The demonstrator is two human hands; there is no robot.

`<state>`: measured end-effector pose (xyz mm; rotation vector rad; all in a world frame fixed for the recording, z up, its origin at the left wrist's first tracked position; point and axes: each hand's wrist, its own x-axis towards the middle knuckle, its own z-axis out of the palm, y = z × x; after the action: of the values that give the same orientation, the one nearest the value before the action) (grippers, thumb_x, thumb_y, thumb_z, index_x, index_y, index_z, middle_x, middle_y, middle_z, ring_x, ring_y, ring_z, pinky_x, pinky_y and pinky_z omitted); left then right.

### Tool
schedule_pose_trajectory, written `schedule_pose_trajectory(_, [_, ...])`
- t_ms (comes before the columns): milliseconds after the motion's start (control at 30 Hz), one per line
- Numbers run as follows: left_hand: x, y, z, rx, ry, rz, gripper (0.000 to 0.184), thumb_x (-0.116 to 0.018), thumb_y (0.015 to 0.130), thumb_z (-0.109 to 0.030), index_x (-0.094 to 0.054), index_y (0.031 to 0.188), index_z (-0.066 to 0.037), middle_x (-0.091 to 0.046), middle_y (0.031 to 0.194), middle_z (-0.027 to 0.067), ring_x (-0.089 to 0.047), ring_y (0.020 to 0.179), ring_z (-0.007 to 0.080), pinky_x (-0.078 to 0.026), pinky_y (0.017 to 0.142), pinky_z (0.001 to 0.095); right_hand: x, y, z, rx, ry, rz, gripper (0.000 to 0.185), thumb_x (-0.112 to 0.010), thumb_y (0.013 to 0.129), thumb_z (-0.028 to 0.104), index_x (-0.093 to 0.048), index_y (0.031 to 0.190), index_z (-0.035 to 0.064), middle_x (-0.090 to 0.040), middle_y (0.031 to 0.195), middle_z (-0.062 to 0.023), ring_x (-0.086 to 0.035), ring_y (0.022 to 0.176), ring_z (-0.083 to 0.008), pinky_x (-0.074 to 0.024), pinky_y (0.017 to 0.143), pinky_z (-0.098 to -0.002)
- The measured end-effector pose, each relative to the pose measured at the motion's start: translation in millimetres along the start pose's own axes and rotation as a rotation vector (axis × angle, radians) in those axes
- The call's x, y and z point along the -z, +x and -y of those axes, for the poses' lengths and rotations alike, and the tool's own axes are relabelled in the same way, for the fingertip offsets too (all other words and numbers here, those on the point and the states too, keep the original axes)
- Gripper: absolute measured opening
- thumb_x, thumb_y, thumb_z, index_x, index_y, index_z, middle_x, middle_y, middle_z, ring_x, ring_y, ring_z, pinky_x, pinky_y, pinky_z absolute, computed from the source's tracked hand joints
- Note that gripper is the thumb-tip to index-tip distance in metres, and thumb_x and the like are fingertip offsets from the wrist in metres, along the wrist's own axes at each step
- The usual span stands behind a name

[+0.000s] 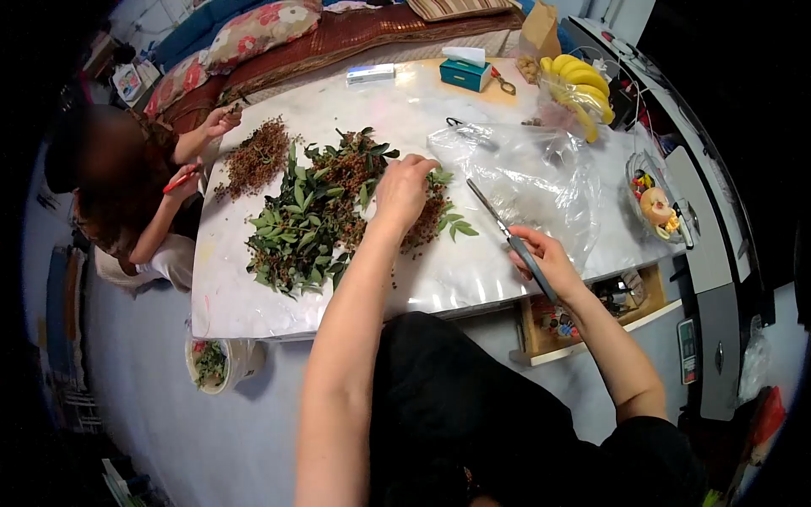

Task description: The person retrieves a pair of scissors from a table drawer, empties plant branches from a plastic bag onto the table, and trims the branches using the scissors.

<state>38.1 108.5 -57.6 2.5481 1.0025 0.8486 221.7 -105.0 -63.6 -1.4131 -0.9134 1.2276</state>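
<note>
A broad heap of leafy sprigs (312, 215) lies left of the frame's centre, glossy green leaves thickest at its lower left, brownish-red berry clusters across its middle and right. Right of centre, a slim cutting tool (512, 239), apparently scissors, slants grey-handled from lower right, its dark narrow tip pointing upper left.

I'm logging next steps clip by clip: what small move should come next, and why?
Probably bring a sprig from the pile toward the tool: the left hand is at the pile, while the right hand holds the tool apart from it.
</note>
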Motion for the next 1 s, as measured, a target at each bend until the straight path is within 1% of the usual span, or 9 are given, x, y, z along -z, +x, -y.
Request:
schedule_pose_trajectory(133, [-13.5, 5.5, 6.7, 0.059, 0.086, 0.043, 0.024, -0.065, 0.078, -0.003, -0.068, 0.101, -0.012, -0.063, 0.098, 0.009, -0.06, 0.095, 0.0299, -0.049, 0.081, 0.0407, 3.7, -0.6, 6.5, 0.001, -0.036, -0.018, 0.042, -0.07, 0.085, 0.012, -0.055, 0.123, 0.0011, -0.058, 0.082, 0.0072, -0.048, 0.071, -0.0002, -0.0374, 0.061, -0.0165])
schedule_pose_trajectory(233, [0.7, 1.2, 10.0, 0.045, 0.002, -0.095, 0.01, -0.063, 0.077, -0.005, -0.067, 0.086, -0.008, -0.061, 0.085, 0.009, -0.061, 0.081, 0.0286, -0.048, 0.07, 0.0406, 9.0, -0.1, 7.9, 0.052, -0.063, 0.014, 0.043, -0.07, 0.085, 0.012, -0.055, 0.124, 0.0007, -0.058, 0.082, 0.0069, -0.048, 0.071, -0.0008, -0.0376, 0.062, -0.017])
schedule_pose_trajectory(367, [43.9, -5.7, 2.6, 0.033, -0.222, -0.314, 0.007, -0.067, 0.077, -0.006, -0.065, 0.084, -0.008, -0.059, 0.079, 0.0081, -0.06, 0.074, 0.0266, -0.046, 0.066, 0.038, 1.9, -3.7, 17.5, 0.053, -0.09, -0.008, 0.043, -0.07, 0.084, 0.011, -0.055, 0.123, 0.0002, -0.053, 0.077, 0.0083, -0.047, 0.071, -0.0011, -0.0372, 0.064, -0.0172])
schedule_pose_trajectory(467, [58.7, -20.0, 8.8, 0.083, 0.045, -0.223, 0.013, -0.066, 0.077, 0.002, -0.064, 0.089, -0.002, -0.065, 0.083, 0.0102, -0.064, 0.074, 0.022, -0.049, 0.069, 0.0296, -4.2, -4.4, 17.6, 0.069, -0.069, 0.026, 0.042, -0.069, 0.084, 0.01, -0.055, 0.123, -0.0003, -0.047, 0.073, 0.0095, -0.044, 0.07, -0.0005, -0.0354, 0.063, -0.0172])
schedule_pose_trajectory(567, [71.6, -30.6, 16.0, 0.276, -0.414, -0.346, 0.014, -0.062, 0.081, 0.001, -0.067, 0.094, -0.001, -0.069, 0.086, 0.008, -0.063, 0.077, 0.0132, -0.048, 0.07, 0.0258, -14.5, -2.5, 22.8, 0.074, -0.087, 0.057, 0.041, -0.07, 0.084, 0.009, -0.056, 0.121, -0.0002, -0.042, 0.071, 0.0097, -0.04, 0.069, -0.0005, -0.0327, 0.062, -0.0172])
schedule_pose_trajectory(600, [83.1, -33.9, 7.5, 0.283, -0.409, -0.357, 0.013, -0.06, 0.084, 0.001, -0.068, 0.094, 0.0, -0.069, 0.086, 0.0058, -0.061, 0.077, 0.011, -0.048, 0.071, 0.0246, -17.9, -1.9, 23.0, 0.089, -0.089, 0.065, 0.041, -0.07, 0.083, 0.008, -0.057, 0.121, 0.0002, -0.041, 0.072, 0.0097, -0.039, 0.068, -0.0006, -0.0318, 0.062, -0.0173])
schedule_pose_trajectory(733, [90.0, -47.7, 1.5, 0.364, -0.758, -0.361, 0.017, -0.056, 0.086, 0.002, -0.067, 0.098, 0.001, -0.068, 0.084, 0.0051, -0.064, 0.074, 0.0115, -0.05, 0.068, 0.0238, -28.9, -1.1, 36.6, 0.15, -0.203, 0.119, 0.043, -0.072, 0.08, 0.007, -0.057, 0.12, 0.0013, -0.039, 0.073, 0.0096, -0.036, 0.068, -0.0012, -0.0305, 0.062, -0.0172])
schedule_pose_trajectory(867, [97.1, -59.0, 7.3, 0.512, -1.041, -0.21, 0.016, -0.054, 0.089, 0.0, -0.064, 0.101, -0.001, -0.066, 0.088, 0.0046, -0.064, 0.079, 0.0109, -0.049, 0.068, 0.0226, -39.7, -2.0, 51.7, 0.169, -0.208, 0.177, 0.044, -0.072, 0.079, 0.008, -0.057, 0.12, 0.0017, -0.042, 0.074, 0.0096, -0.039, 0.07, -0.0007, -0.0318, 0.063, -0.0168])
schedule_pose_trajectory(1000, [101.3, -61.7, 7.3, 0.469, -1.019, -0.143, 0.014, -0.057, 0.088, -0.001, -0.063, 0.1, 0.002, -0.066, 0.086, 0.0063, -0.066, 0.081, 0.0128, -0.05, 0.067, 0.0231, -47.5, -7.1, 73.7, 0.058, -0.149, 0.252, 0.045, -0.069, 0.082, 0.009, -0.054, 0.124, 0.0021, -0.051, 0.075, 0.0057, -0.046, 0.066, -0.003, -0.0375, 0.06, -0.018])
